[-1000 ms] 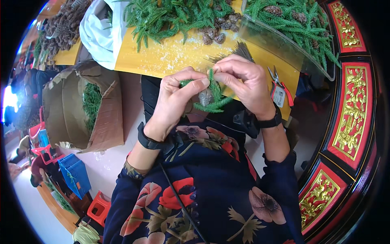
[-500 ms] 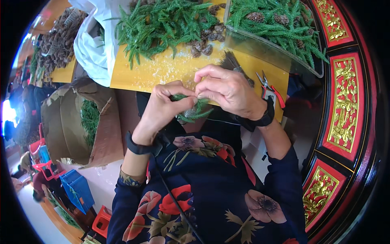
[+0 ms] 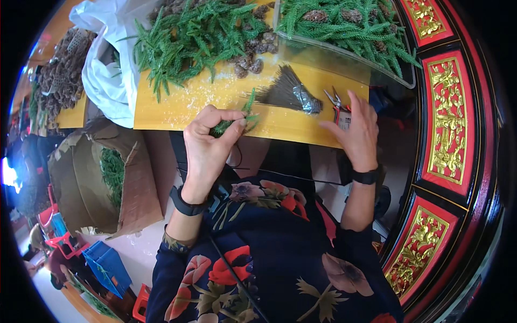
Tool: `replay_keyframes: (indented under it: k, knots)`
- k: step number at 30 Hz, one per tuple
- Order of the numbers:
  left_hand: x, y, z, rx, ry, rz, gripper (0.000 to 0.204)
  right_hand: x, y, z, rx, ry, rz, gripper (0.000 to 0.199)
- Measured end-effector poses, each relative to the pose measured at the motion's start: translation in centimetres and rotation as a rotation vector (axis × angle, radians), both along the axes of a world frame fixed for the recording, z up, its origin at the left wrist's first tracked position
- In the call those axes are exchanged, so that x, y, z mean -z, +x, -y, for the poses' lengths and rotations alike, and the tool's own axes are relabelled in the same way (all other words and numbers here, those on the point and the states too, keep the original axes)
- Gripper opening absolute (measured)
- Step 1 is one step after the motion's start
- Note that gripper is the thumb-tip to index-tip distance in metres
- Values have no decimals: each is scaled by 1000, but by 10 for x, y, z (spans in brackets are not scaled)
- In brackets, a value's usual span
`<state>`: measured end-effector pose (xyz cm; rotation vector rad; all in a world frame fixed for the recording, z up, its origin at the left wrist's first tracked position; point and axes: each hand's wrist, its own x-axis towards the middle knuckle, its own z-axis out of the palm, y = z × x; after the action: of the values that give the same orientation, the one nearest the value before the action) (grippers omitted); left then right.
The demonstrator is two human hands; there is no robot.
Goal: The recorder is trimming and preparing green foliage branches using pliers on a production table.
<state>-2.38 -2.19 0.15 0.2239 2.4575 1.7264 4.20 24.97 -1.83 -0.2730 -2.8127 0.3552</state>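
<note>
Head view: a green sprig sits pinched in the left hand, right hand spread beside pliers.

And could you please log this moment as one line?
left hand: pinching green sprig | right hand: open, at pliers, contact unclear | table: dark wire bundle, pine cones, greenery pile

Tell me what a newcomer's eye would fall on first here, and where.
Probably the heap of green sprigs at the far left of the yellow table, beside a clear bin of more greenery and pine cones. The gold carvings on red panels down the right edge likely come next. Nearer, the left hand pinches a small sprig, while the right hand is spread open by the pliers.
</note>
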Motion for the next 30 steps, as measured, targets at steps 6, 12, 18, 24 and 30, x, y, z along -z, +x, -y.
replay_keyframes:
  k: [6,12,18,24,30]
  knots:
    - [-3,-5,-1,-85,510,448,9,21,22,-6,87,-63,232,66]
    - [-4,-2,6,-106,596,504,7,32,8,7,218,77,310,56]
    - [-4,-1,19,-78,675,608,7,30,14,10,218,-201,95,30]
    - [-6,2,12,-58,568,522,6,-13,6,63,-13,-805,-1,12]
    - [-1,5,12,-92,118,60,10,-30,-42,116,-368,-1312,-114,20]
